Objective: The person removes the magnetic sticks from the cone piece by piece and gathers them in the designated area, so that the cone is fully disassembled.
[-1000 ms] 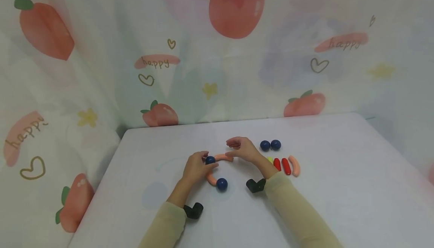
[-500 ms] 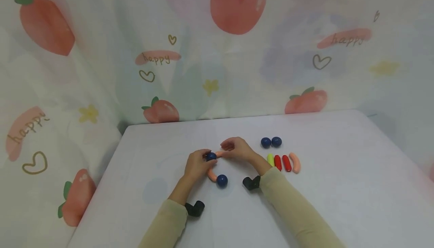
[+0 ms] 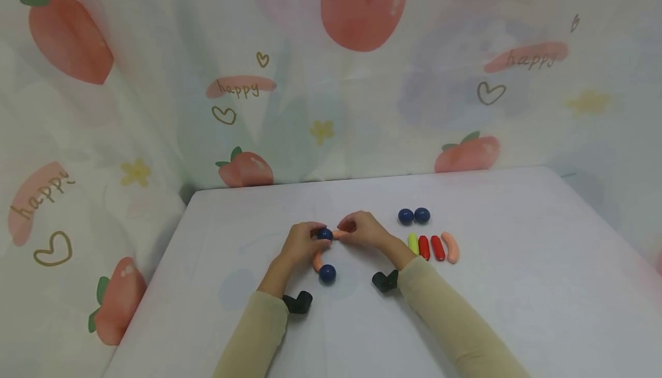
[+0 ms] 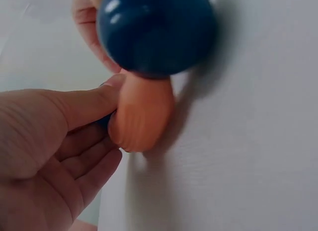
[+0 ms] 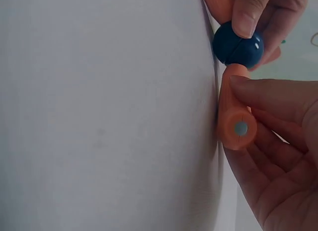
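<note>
Between the thumb and fingers of my left hand [image 3: 300,244] sits a blue ball [image 3: 325,234]. A curved orange magnetic stick [image 3: 318,261] runs from that ball towards me, and its near end meets a second blue ball [image 3: 327,274]. My right hand [image 3: 364,230] pinches another curved orange stick [image 5: 231,104], mostly covered by its fingers in the head view. In the right wrist view, this stick's far end touches the held ball [image 5: 238,44], and its near end shows a round grey inset. The left wrist view has the second ball [image 4: 156,32] up close.
To the right lie a yellow-green stick [image 3: 413,244], two red sticks [image 3: 424,247] and a curved orange stick [image 3: 450,247]. Behind them, two more blue balls [image 3: 422,215] touch. A printed curtain [image 3: 362,137] hangs behind the white table [image 3: 517,286].
My right hand has come left and now pinches the second curved stick, which has moved up to the held ball. My left hand has shifted that ball slightly; the near ball has swung left.
</note>
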`<state>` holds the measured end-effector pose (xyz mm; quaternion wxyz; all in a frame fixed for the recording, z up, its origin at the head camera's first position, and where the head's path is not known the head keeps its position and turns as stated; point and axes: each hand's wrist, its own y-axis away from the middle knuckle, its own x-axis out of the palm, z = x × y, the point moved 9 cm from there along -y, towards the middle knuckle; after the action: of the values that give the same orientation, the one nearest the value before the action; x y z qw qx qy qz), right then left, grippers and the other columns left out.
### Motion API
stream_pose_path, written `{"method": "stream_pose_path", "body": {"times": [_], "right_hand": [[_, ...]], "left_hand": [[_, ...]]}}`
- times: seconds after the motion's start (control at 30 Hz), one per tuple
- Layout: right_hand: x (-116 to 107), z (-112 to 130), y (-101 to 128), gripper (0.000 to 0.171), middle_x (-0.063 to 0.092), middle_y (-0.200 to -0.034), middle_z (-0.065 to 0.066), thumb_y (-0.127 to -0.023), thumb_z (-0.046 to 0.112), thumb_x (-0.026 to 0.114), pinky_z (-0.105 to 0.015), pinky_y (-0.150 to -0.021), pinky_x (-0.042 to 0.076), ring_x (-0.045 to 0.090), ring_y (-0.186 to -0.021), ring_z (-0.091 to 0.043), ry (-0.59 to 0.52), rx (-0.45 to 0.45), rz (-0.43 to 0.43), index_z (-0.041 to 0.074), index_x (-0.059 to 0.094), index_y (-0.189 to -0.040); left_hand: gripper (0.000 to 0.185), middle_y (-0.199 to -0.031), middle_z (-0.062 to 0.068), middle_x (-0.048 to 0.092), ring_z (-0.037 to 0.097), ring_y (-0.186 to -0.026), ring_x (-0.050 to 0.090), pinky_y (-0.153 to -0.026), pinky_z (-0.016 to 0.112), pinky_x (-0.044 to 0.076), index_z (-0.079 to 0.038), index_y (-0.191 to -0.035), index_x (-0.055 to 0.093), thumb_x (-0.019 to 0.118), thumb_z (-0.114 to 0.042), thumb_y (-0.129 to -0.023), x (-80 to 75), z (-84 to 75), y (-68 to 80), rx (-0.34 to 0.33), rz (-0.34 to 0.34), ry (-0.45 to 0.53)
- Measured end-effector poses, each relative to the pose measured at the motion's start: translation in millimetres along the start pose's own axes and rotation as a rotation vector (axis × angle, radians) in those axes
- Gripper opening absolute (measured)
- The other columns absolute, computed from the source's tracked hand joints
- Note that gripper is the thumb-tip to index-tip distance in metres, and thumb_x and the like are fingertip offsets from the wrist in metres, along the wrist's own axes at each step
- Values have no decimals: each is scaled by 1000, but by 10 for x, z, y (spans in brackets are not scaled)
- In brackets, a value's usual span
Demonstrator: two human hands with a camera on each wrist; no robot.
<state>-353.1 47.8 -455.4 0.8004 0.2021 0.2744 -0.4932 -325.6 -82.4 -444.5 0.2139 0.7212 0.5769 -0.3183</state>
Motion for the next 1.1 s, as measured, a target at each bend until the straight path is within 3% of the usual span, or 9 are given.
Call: {"method": "stream_pose_path", "body": {"times": [0.23, 0.47, 0.63, 0.87, 1.1], "right_hand": [[16, -53, 93, 15, 61, -78, -2, -77, 10, 73, -27, -55, 50, 56, -65, -17, -56, 49, 9, 4, 69, -91], [-193, 16, 221, 22, 61, -75, 0, -79, 27, 73, -26, -56, 48, 54, -66, -16, -18, 18, -110, 7, 71, -88], [-381, 96, 293, 26, 62, -79, -3, -80, 27, 72, -27, -56, 50, 56, -66, -17, -45, 26, -172, 5, 70, -93], [-659, -158, 536, 31, 63, -79, -5, -79, 31, 73, -28, -56, 50, 58, -62, -18, -114, 126, -271, 4, 68, -94], [-893, -337, 735, 36, 65, -80, -7, -79, 36, 72, -29, -58, 49, 59, -62, -18, -127, 106, -320, 3, 68, -92]], "left_hand": [[37, -107, 9, 64, 23, -101, 57, -88, 37, 44, -3, -111, 65, 75, -15, -77, 34, -41, -45, 10, 81, -20], [37, -108, 8, 64, 23, -101, 57, -88, 37, 44, -5, -111, 66, 75, -16, -77, 44, -17, -30, -12, 83, -40], [38, -108, 7, 64, 22, -99, 56, -88, 37, 44, -6, -112, 66, 76, -15, -76, 36, -15, -38, -31, 70, -26], [38, -109, 8, 64, 24, -101, 56, -89, 38, 44, -6, -111, 66, 76, -14, -75, 55, -30, -42, -25, 64, -10], [38, -109, 9, 63, 24, -101, 56, -89, 38, 44, -6, -110, 66, 76, -14, -75, 34, -28, -27, -19, 60, -16]]}}
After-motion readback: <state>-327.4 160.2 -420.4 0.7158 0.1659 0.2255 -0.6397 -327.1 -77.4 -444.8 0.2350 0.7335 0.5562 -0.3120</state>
